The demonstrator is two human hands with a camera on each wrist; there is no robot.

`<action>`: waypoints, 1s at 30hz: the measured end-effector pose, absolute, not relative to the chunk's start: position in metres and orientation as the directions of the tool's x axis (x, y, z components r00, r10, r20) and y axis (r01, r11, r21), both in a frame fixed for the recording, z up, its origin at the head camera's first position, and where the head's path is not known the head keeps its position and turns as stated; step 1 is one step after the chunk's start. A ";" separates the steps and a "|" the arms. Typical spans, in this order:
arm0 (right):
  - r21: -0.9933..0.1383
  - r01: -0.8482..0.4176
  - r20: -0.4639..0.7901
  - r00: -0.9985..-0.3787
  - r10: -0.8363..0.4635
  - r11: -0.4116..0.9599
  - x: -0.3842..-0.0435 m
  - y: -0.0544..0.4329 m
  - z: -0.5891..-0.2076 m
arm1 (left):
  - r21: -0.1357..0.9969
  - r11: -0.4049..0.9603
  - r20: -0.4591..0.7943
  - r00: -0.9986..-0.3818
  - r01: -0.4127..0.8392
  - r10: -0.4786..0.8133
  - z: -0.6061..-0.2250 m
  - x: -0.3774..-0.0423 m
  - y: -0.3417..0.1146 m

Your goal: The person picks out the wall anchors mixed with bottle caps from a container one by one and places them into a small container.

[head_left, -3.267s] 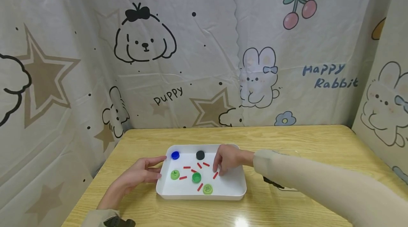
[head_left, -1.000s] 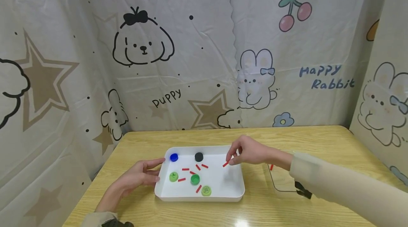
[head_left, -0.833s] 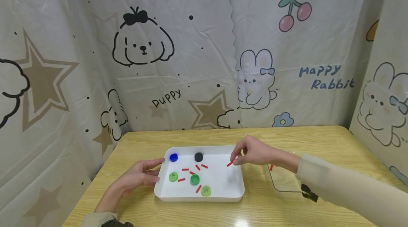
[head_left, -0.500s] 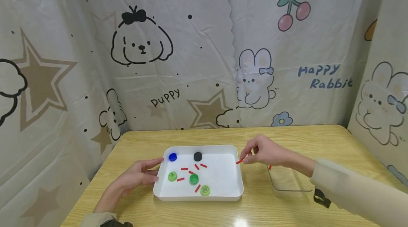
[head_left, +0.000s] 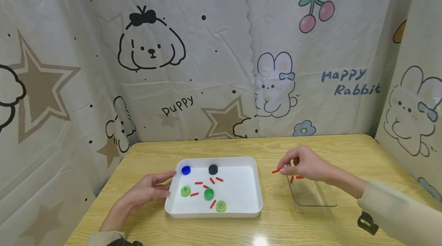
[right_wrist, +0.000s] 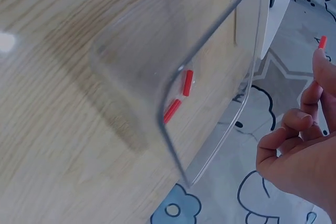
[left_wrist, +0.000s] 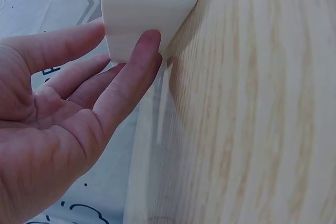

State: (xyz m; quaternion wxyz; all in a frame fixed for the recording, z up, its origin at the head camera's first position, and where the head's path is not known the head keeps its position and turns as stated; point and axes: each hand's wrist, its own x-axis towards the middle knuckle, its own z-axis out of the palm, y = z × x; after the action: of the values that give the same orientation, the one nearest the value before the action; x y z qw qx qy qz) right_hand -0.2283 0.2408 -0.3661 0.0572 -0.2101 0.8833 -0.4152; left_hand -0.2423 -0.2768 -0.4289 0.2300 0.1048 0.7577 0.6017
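My right hand (head_left: 305,163) pinches a short red stick (head_left: 275,171) between thumb and fingertips, raised over the gap between the white tray and a clear container. In the right wrist view the red stick (right_wrist: 323,41) juts out past the fingertips. The clear container (head_left: 315,205) stands under the right hand, with two red sticks (right_wrist: 178,95) inside. My left hand (head_left: 146,190) rests its fairly straight fingers against the left end of the white tray (head_left: 246,212); in the left wrist view fingertips (left_wrist: 151,38) touch the tray's outer wall.
In the tray lie several red sticks (head_left: 198,183), a blue cap (head_left: 186,170), a black cap (head_left: 213,169), a green cap (head_left: 208,193) and two light green caps (head_left: 221,206). The wooden table (head_left: 207,232) ends at a printed curtain (head_left: 221,46) behind.
My right hand has picked the red stick from the tray's right part and carried it rightward past the rim towards the clear container. The left hand has stayed at the tray's left end.
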 end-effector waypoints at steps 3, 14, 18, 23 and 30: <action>-0.764 -0.308 0.072 -0.914 -0.399 0.568 -0.226 0.250 -0.368 | 0.959 0.257 -0.224 -0.874 -0.119 0.432 -0.430 -0.242 -0.276; -0.755 -0.273 0.091 -0.944 -0.317 0.596 -0.217 0.277 -0.376 | 0.956 0.269 -0.230 -0.876 -0.121 0.424 -0.431 -0.243 -0.276; -0.739 -0.237 0.077 -0.960 -0.270 0.631 -0.214 0.287 -0.379 | 0.957 0.265 -0.224 -0.873 -0.113 0.434 -0.432 -0.244 -0.276; -0.727 -0.235 0.078 -0.962 -0.262 0.645 -0.211 0.294 -0.383 | 0.958 0.265 -0.223 -0.870 -0.111 0.439 -0.431 -0.244 -0.276; -0.694 -0.230 0.087 -0.967 -0.238 0.683 -0.210 0.303 -0.390 | 0.959 0.255 -0.227 -0.868 -0.122 0.442 -0.431 -0.243 -0.277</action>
State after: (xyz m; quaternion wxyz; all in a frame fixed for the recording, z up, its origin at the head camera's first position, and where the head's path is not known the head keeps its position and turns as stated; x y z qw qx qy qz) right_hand -0.2096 0.3032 -0.3899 0.0050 -0.1276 0.9172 -0.3774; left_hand -0.2433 -0.2774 -0.4313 0.2344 0.1059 0.7566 0.6012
